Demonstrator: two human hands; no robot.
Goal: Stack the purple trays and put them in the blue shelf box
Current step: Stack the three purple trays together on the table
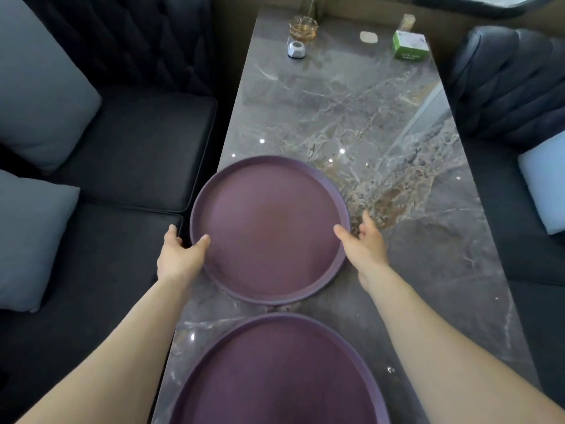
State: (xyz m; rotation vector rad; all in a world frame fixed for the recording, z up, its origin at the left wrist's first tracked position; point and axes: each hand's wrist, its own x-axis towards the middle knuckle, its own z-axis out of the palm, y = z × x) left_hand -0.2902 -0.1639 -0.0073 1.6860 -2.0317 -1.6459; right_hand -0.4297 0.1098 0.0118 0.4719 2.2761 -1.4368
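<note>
Two round purple trays lie on a grey marble table [382,123]. The farther tray [269,228] overhangs the table's left edge slightly. My left hand [180,255] grips its left rim, thumb on the inside and fingers around the outside. My right hand [363,243] holds its right rim, thumb over the edge and fingers spread behind. The nearer tray [275,371] rests flat at the table's front, between my forearms, with nothing on it. No blue shelf box is in view.
A glass ashtray [303,27], a small white faceted object [296,49], a white pad [368,37] and a green box [409,45] stand at the table's far end. Dark sofas with pale blue cushions [39,87] flank the table on both sides.
</note>
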